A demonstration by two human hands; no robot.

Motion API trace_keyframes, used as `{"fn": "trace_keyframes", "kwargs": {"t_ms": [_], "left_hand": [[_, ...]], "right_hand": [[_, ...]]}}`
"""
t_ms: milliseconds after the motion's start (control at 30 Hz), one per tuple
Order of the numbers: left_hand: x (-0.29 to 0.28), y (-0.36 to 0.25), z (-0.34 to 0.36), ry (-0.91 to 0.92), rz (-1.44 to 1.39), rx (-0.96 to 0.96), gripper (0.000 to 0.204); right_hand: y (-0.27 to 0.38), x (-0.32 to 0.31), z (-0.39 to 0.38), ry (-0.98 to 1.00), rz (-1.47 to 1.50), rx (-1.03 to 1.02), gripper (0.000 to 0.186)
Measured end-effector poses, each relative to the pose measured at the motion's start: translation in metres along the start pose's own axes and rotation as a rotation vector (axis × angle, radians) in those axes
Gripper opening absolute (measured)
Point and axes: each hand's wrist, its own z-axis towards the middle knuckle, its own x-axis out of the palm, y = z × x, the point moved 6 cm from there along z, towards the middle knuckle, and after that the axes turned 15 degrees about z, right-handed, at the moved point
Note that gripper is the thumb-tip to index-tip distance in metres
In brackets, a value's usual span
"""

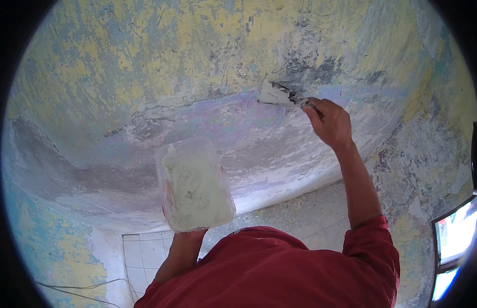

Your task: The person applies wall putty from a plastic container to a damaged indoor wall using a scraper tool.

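Observation:
My right hand (328, 120) is closed round the handle of a putty knife, whose wide, smeared blade (269, 94) is at the mottled wall (197, 61), on the border between yellow flaking paint and a pale lilac-grey band; whether it touches cannot be told. My left hand (189, 236) holds a clear rectangular plastic container (195, 190) of pale greenish-white paste from beneath, lower and further left than the knife. Most of that hand is hidden behind the container; a little of its fingers shows at the sides.
A side wall with peeling blue and yellow paint (59, 236) is at the left, with loose cables (79, 287) crossing low in front of it. A tiled floor (143, 262) lies below the wall. At the right are a rough patchy wall (428, 159) and a bright framed window (454, 231).

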Motion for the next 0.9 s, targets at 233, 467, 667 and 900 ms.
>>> {"fn": "trace_keyframes", "kwargs": {"t_ms": [233, 467, 667, 900], "left_hand": [[-0.005, 0.002, -0.002, -0.051, -0.023, -0.015, 0.082], [-0.012, 0.008, -0.001, -0.063, -0.006, -0.041, 0.081], [0.0, 0.009, -0.003, -0.032, 0.013, -0.07, 0.08], [-0.006, 0.006, -0.006, -0.058, -0.074, -0.06, 0.078]], "right_hand": [[-0.057, -0.044, -0.015, 0.005, -0.109, 0.135, 0.02], [-0.017, -0.083, -0.058, -0.114, -0.083, 0.275, 0.021], [0.07, -0.011, -0.01, -0.026, -0.063, 0.062, 0.019], [0.024, -0.043, -0.017, -0.05, -0.273, 0.126, 0.024]]}}
